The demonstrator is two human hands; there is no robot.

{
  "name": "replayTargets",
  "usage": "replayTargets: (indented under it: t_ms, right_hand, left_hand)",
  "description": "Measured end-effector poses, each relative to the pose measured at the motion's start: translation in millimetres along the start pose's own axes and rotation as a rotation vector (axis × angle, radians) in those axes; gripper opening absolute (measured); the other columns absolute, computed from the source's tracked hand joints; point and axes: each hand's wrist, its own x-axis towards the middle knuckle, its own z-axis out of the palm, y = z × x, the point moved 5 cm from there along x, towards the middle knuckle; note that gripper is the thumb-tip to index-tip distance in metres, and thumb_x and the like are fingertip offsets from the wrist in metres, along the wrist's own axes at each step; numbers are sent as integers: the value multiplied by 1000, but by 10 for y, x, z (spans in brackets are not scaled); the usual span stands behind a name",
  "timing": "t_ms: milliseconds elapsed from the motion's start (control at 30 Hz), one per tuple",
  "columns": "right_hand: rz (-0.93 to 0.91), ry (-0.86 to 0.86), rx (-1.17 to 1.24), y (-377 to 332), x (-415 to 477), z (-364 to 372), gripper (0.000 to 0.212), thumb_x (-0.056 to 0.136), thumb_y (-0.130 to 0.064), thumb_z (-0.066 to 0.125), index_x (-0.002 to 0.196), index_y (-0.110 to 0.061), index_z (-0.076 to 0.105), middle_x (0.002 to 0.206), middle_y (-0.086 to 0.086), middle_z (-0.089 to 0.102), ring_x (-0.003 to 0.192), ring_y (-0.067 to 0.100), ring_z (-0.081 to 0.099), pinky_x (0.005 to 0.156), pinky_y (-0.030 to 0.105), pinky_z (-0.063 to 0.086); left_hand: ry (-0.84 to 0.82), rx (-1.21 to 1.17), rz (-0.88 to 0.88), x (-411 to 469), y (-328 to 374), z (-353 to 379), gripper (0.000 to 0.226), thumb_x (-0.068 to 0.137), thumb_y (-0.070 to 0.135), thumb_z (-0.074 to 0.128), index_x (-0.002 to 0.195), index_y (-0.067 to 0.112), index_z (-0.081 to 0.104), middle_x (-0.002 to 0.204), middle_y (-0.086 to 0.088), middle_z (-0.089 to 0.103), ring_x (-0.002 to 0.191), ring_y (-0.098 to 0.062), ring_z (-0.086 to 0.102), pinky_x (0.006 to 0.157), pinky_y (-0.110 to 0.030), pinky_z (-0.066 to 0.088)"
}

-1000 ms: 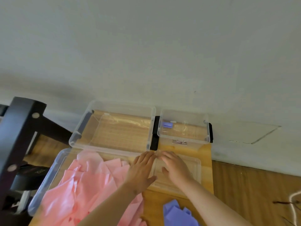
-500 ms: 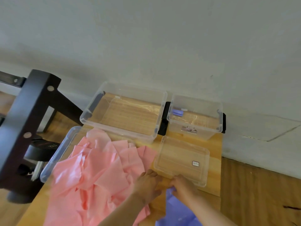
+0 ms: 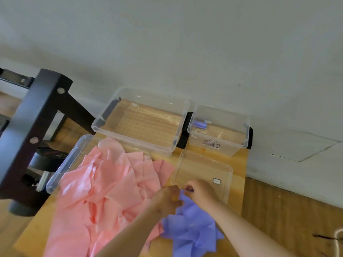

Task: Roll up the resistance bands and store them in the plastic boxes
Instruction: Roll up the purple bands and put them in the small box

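Left hand (image 3: 167,200) and right hand (image 3: 201,191) pinch the purple band (image 3: 191,230) by the small lid's (image 3: 200,168) 6 o'clock rim. Two boxes (image 3: 148,145) (image 3: 230,149) stand at 12.

Two clear plastic boxes at the far edge of the surface (image 3: 239,161): one large box (image 3: 133,138) and one small box (image 3: 231,149). Two clear lids: a large lid (image 3: 74,158) at the left edge, a small lid (image 3: 202,169) toward the right edge. One heap of pink bands (image 3: 104,191), number indeterminate. One bunch of purple bands (image 3: 193,229) at the near edge. One purple roll (image 3: 200,125) in the small box. Two hands: left hand (image 3: 167,200), right hand (image 3: 200,191).
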Motion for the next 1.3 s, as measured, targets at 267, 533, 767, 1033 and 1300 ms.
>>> replayTargets:
  t_ms: [267, 533, 767, 1033, 1300]
  right_hand:
    - [-112, 137, 176, -697, -80, -897, 9, 90, -22, 64, 94, -20, 72, 93, -5, 70, 88, 10, 63, 80, 30, 50]
    - [-262, 283, 303, -1440, -295, -1782, 1, 87, -20, 69, 86, -20, 70, 89, 1, 71, 88, 15, 64, 81, 32, 48]
    - [-305, 354, 537, -1793, -601, -2432, 23, 82, -25, 75, 99, -21, 61, 84, -1, 64, 79, 14, 61, 74, 28, 48]
    - [-325, 235, 757, -1980, -899, -2645, 16, 79, 1, 74, 89, -8, 65, 73, 2, 67, 63, 5, 66, 65, 17, 51]
    - [-390, 328, 734, -2281, -1062, -3020, 11, 86, 1, 66, 78, -7, 66, 70, 3, 65, 62, 10, 62, 63, 22, 55]
  left_hand:
    - [174, -362, 15, -65, 510, -900, 38, 83, -3, 65, 60, 19, 46, 57, 8, 42, 53, 2, 37, 54, -14, 30]
    - [258, -474, 236, -400, 1157, -1845, 24, 89, -2, 60, 68, 5, 50, 64, -7, 39, 65, -15, 35, 60, -28, 28]
    - [359, -546, 343, -802, 1767, -2603, 23, 97, 7, 51, 77, -1, 57, 72, -6, 57, 72, -15, 55, 75, -34, 51]
    - [451, -736, 397, -1212, 2276, -3205, 25, 99, 12, 50, 74, 10, 56, 73, -3, 62, 69, -12, 65, 59, -23, 53]
    - [464, -856, 390, -1310, 2419, -3432, 24, 95, 21, 57, 112, 3, 58, 100, -9, 67, 89, -18, 67, 69, -23, 55]
